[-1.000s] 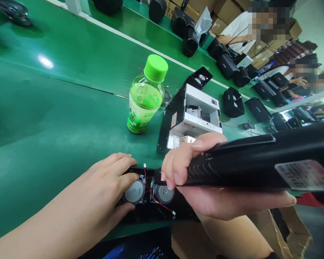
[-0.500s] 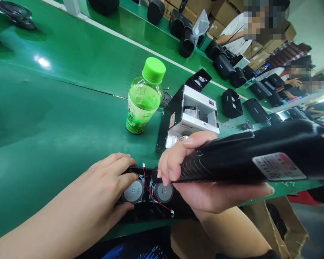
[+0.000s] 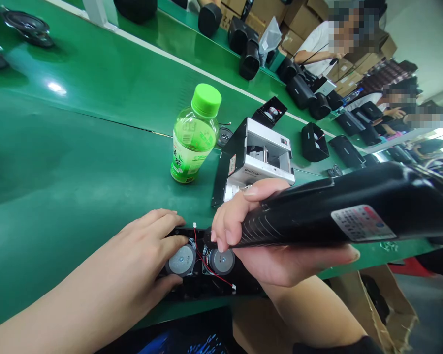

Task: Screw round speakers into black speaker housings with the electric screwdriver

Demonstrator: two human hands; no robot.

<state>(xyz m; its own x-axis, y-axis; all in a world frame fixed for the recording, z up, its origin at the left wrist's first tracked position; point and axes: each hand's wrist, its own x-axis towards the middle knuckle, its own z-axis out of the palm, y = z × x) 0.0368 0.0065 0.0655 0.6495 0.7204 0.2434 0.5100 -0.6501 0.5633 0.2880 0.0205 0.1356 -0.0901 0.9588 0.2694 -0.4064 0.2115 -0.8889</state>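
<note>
A black speaker panel [image 3: 206, 290] lies at the near table edge with two round speaker drivers in it, backs up. My left hand [image 3: 151, 246] grips the panel's left end, its fingers at the far edge and around the left driver [image 3: 181, 259]. The right driver [image 3: 222, 261] sits under my right hand [image 3: 266, 246]. That hand is wrapped round a thick black electric screwdriver [image 3: 302, 211] with a white label, its tip end pointing at the panel's far edge. Red-and-black wires [image 3: 217, 278] with white plugs cross the panel between the drivers.
Behind the panel stand a green-capped drink bottle [image 3: 194, 142] and a silver-and-black screw feeder [image 3: 254, 157]. Loose drivers [image 3: 29, 27] lie at far left. Open black speaker boxes [image 3: 313, 142] line the back. Co-workers [image 3: 312, 46] sit beyond. A cardboard box [image 3: 387, 295] is at lower right.
The view has shifted slightly, so things sit a little further left. Both hands keep their holds on the panel and the electric screwdriver.
</note>
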